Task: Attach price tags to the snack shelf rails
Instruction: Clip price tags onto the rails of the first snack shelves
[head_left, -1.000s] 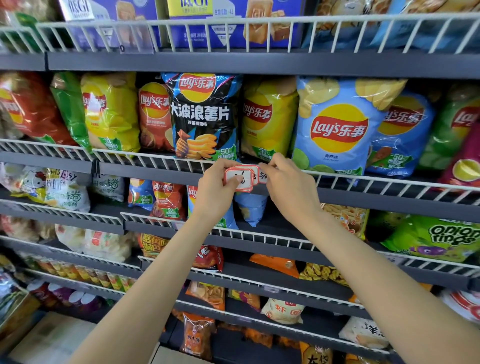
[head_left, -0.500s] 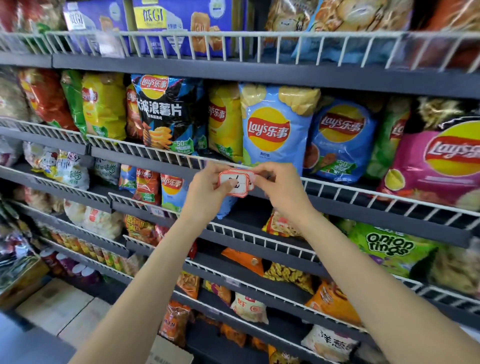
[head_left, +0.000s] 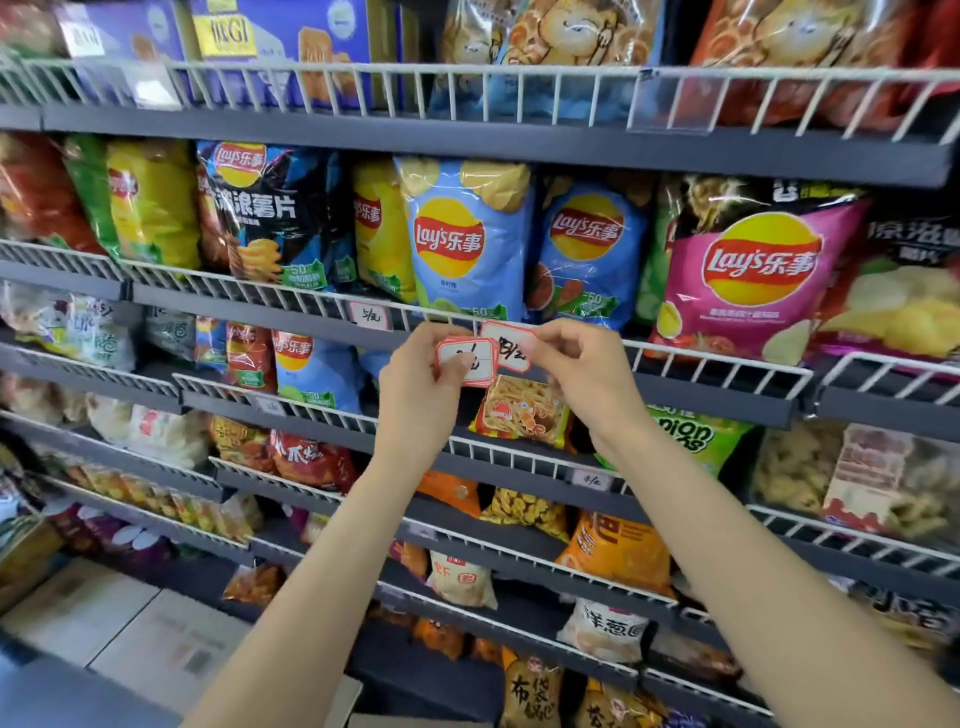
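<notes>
Price tag (head_left: 506, 347) pinched in right hand (head_left: 582, 371) beside rail (head_left: 717, 364).

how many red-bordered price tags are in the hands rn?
2 visible: one tag pinched by the left hand, one tag held by the right hand. More may be stacked behind the left one.

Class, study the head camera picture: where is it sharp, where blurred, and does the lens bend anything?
Head view: the hands, left hand and right hand, and the price tags are fairly sharp; the cardboard boxes at lower left smear; the wire shelf rails bow from wide-angle distortion; lighting is even.
</notes>
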